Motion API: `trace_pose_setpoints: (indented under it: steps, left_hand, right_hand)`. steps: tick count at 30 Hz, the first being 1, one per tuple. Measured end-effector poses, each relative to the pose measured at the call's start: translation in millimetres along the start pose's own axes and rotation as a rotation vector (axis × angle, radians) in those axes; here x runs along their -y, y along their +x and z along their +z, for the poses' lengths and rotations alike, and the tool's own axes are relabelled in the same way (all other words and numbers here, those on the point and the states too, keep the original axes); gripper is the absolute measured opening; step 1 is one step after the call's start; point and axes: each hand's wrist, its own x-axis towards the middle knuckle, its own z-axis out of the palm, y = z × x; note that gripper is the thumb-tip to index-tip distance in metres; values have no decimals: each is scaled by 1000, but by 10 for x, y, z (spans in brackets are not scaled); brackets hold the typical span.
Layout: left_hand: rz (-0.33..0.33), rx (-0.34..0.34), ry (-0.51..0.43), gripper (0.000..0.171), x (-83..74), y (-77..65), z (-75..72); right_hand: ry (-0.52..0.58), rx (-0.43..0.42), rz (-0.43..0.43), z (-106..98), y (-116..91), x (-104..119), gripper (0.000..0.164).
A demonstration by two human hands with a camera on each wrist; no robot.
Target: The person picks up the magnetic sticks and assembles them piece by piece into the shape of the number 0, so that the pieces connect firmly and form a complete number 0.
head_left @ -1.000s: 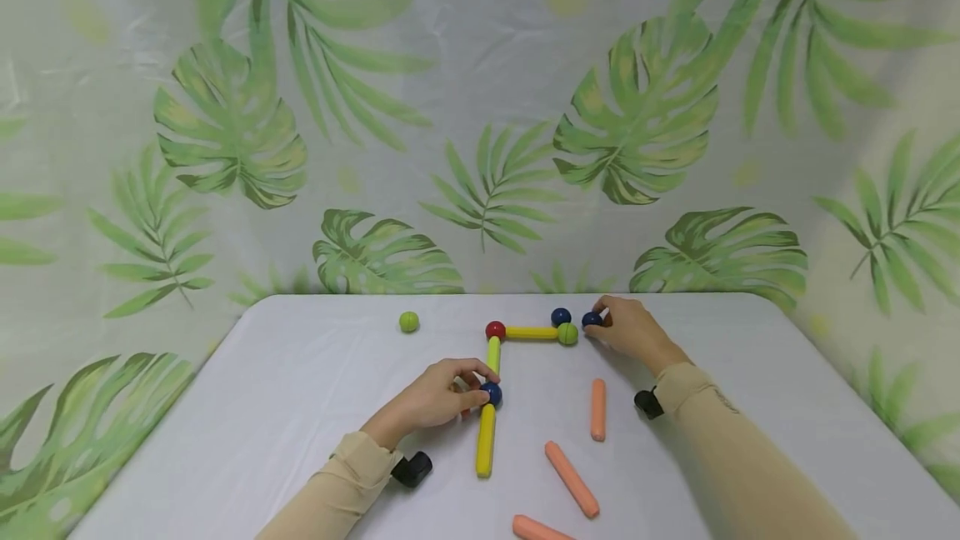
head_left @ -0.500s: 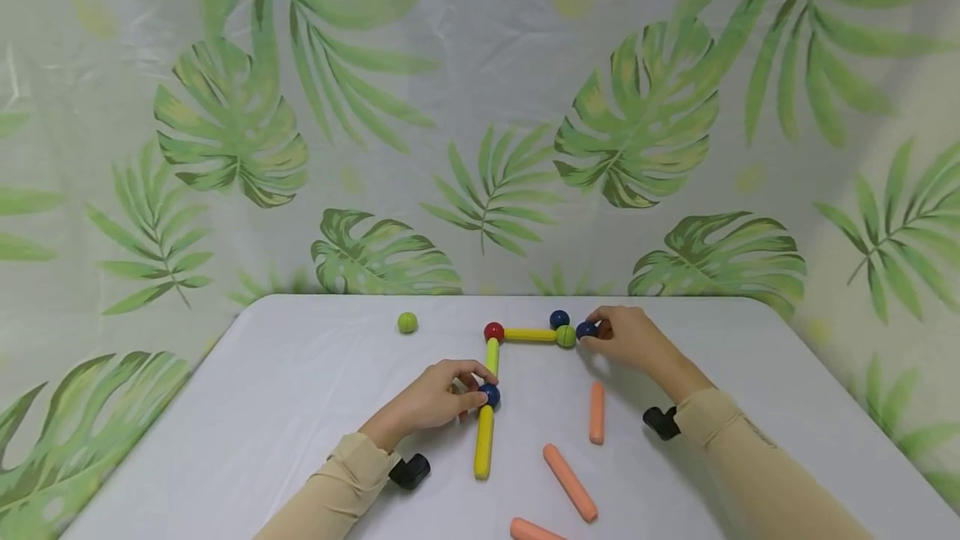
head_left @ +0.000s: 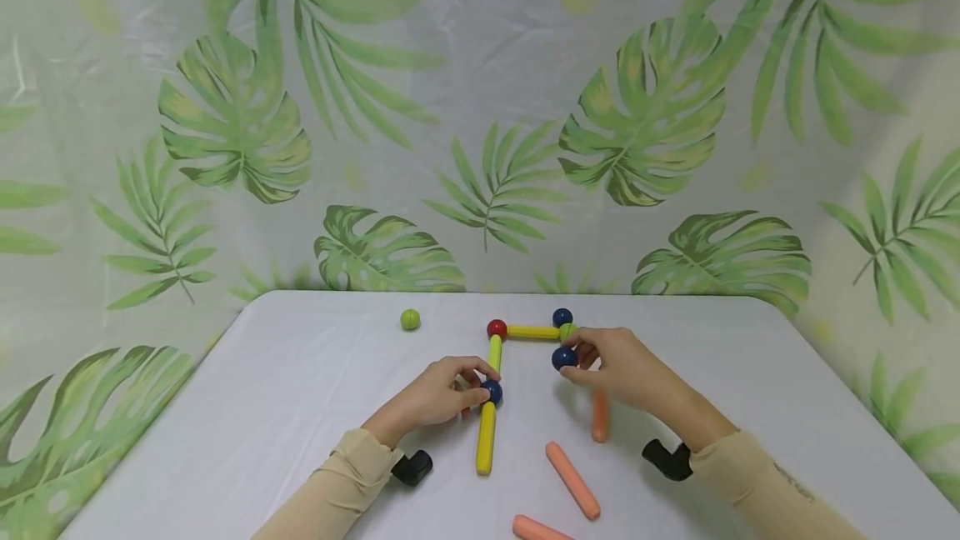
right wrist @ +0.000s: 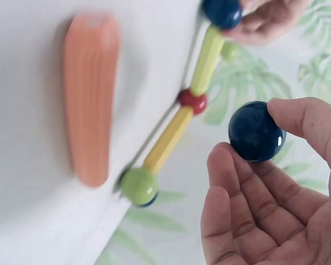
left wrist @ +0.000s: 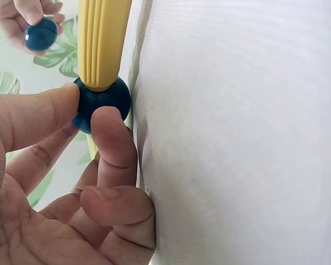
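My left hand [head_left: 429, 394] pinches a blue ball [left wrist: 102, 105] that joins a yellow stick [head_left: 486, 440] in front to a light green stick [head_left: 495, 350] behind. That green stick runs back to a red ball [head_left: 497, 329], where another yellow stick [head_left: 531, 332] leads right to a green ball [right wrist: 139, 186]. In my right hand [head_left: 626, 369] a second blue ball [right wrist: 257, 131] is held between thumb and fingertips, raised above the table in the right wrist view. A third blue ball [head_left: 562, 317] sits just behind the green ball, which the right fingers partly cover in the head view.
Three orange sticks lie on the white table [head_left: 315, 357]: one upright in view [head_left: 600, 419] below the right hand, a slanted orange stick [head_left: 573, 480], and an orange stick [head_left: 540, 528] cut by the frame's bottom. A loose green ball [head_left: 410, 320] rests at the back left.
The right hand has brought its blue ball left and toward the front, from beside the green ball to in front of it. The left hand stays on its ball.
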Motion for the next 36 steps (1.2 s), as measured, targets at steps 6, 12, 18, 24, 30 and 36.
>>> trace_pose_setpoints:
  steps: [6, 12, 18, 24, 30, 36]
  left_hand:
    - [3, 6, -2, 20, 4, 10, 2]
    - [17, 7, -6, 21, -8, 5, -2]
    - [27, 3, 0, 21, -16, 10, -5]
    - [40, 4, 5, 20, -28, 11, -14]
    - [40, 4, 2, 20, -28, 7, -16]
    - [34, 5, 1, 20, -13, 1, -15]
  right_hand:
    - [31, 45, -3, 81, -127, 214, 32]
    - [60, 131, -36, 183, -238, 400, 33]
    - [108, 223, -99, 309, -363, 570, 33]
    - [137, 283, -169, 443, -466, 726, 30]
    - [112, 341, -138, 555, -495, 850, 26]
    - [71, 371, -132, 639, -503, 906, 28]
